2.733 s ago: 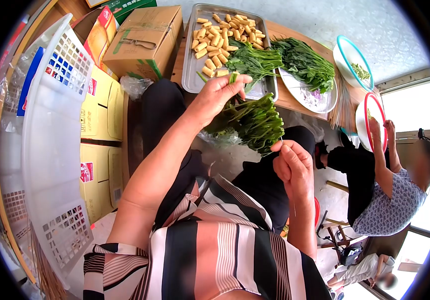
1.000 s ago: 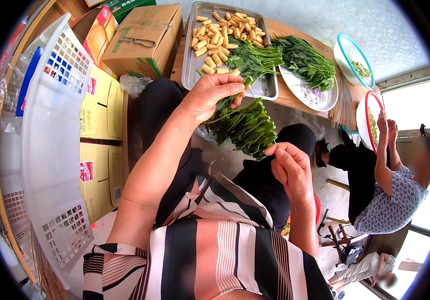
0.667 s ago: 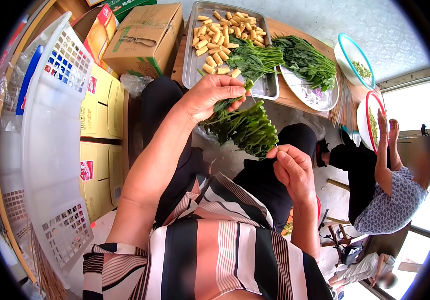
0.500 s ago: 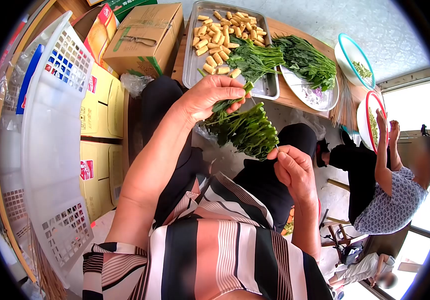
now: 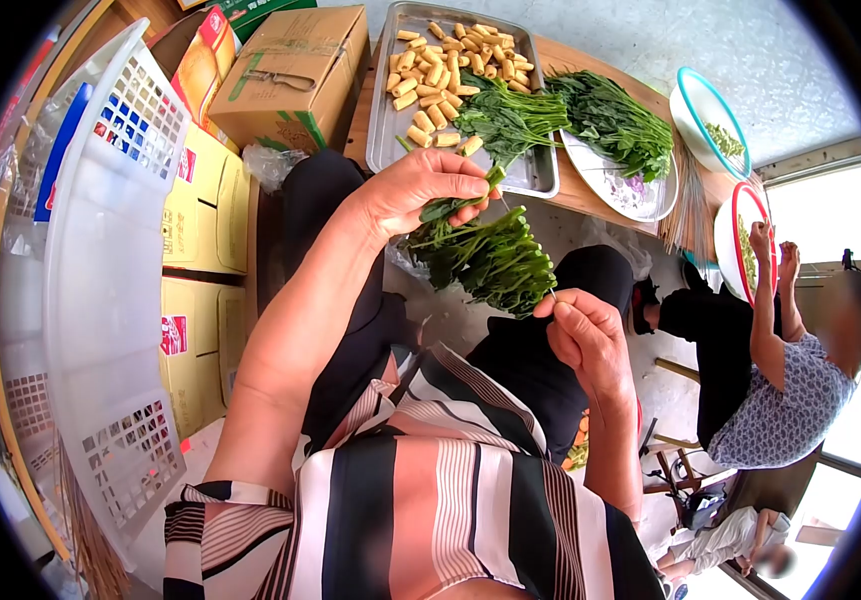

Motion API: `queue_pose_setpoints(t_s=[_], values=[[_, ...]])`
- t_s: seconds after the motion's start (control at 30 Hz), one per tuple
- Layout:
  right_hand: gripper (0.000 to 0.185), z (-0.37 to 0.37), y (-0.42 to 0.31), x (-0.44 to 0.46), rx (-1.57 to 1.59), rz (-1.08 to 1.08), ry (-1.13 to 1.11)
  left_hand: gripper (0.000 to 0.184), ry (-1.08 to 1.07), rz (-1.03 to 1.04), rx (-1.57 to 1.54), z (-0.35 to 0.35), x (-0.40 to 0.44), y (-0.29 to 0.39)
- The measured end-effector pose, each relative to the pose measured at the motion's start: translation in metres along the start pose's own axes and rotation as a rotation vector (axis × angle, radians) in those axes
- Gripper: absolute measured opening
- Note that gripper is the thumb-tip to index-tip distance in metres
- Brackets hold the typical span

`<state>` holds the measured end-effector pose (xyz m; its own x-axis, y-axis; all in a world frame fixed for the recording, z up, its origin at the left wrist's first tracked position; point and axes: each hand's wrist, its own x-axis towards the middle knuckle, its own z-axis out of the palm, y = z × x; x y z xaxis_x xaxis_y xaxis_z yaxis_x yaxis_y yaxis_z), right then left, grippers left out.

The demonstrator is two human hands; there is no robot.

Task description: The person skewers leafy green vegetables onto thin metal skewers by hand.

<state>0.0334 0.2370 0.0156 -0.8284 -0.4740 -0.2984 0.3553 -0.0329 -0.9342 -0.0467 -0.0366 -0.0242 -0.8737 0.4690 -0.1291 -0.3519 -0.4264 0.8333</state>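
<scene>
Skewered greens [image 5: 475, 268] seem soft; we favour the stems [image 5: 533, 246]. Our left grip [image 5: 420, 192] pinches a sprig [image 5: 495, 176], right grip [image 5: 590, 335] the skewer [image 5: 554, 296].

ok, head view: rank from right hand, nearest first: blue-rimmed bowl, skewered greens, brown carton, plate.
1. Skewered greens: just left of the right hand.
2. Plate: ahead, slightly right.
3. Blue-rimmed bowl: farther ahead, to the right.
4. Brown carton: far left.
</scene>
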Motion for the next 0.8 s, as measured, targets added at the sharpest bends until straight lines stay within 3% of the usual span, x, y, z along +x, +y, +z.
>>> queue_pose_setpoints(t_s=[0.4,0.57,0.8], values=[[0.023,0.005,-0.002,0.005,0.001,-0.017,-0.006,0.016,-0.034,-0.078,0.009,0.007,0.001,-0.01],[0.022,0.003,-0.003,0.006,-0.004,-0.012,0.013,0.019,-0.04,0.105,0.171,0.004,0.007,-0.016],[0.023,0.003,-0.011,0.014,0.031,-0.018,-0.028,0.027,-0.178,0.139,0.268,0.013,0.01,-0.006]])
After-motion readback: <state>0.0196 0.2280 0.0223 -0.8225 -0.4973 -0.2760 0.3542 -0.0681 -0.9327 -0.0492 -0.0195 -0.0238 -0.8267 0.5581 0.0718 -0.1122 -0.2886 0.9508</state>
